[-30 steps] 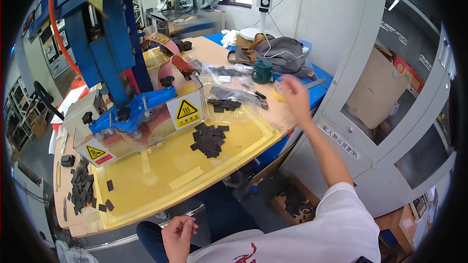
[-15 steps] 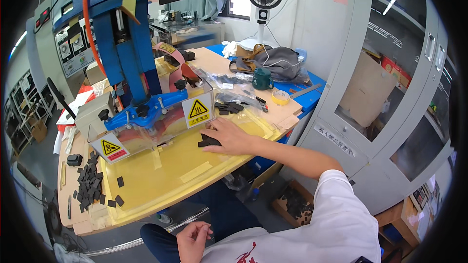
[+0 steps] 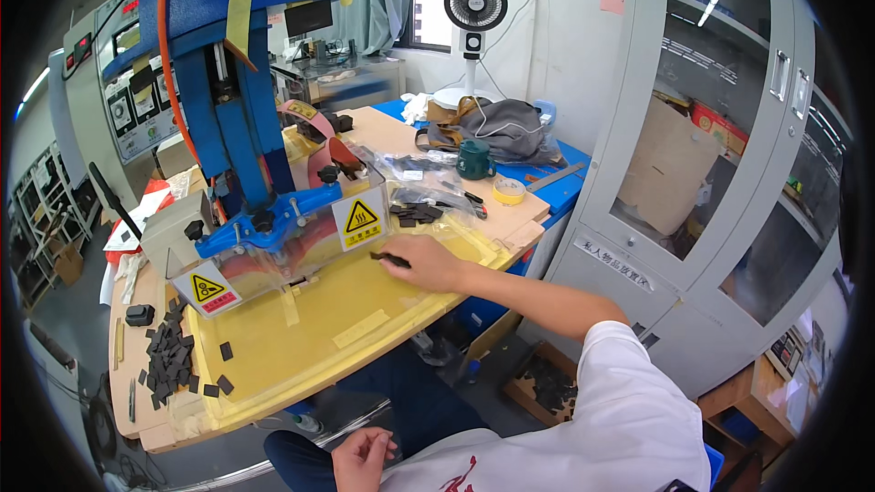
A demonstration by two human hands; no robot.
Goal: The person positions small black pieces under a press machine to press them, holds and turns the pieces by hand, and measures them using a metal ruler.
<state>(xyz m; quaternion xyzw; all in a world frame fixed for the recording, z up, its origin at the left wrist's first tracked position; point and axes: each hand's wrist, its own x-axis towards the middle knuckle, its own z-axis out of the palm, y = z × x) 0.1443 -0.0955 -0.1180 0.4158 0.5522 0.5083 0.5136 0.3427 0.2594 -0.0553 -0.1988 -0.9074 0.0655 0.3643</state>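
Observation:
Over the yellow work sheet (image 3: 319, 319), my right hand (image 3: 424, 264) is closed round some small dark flat pieces (image 3: 394, 260), whose edges stick out at the fingertips. How many it holds is hidden by the fingers. Just left of it stands the blue press (image 3: 260, 228) with clear guards and warning signs. Low in the view, my left hand (image 3: 362, 458) rests near my lap, fingers curled in and thumb against them; I see nothing in it. A heap of black flat pieces (image 3: 169, 355) lies at the board's left end, with a few loose black pieces (image 3: 224, 384) beside it.
Beyond my right hand lie more black pieces (image 3: 417, 214), plastic bags (image 3: 437, 191), a roll of yellow tape (image 3: 509, 189) and a dark green mug (image 3: 474, 159). A grey cabinet (image 3: 629, 246) stands at the right. On the floor sits a cardboard box (image 3: 524, 392) of dark scraps.
The black pieces that lay under my right hand on the yellow sheet are now gripped in its fingers. My left hand stays by my lap. The whole view has shifted slightly.

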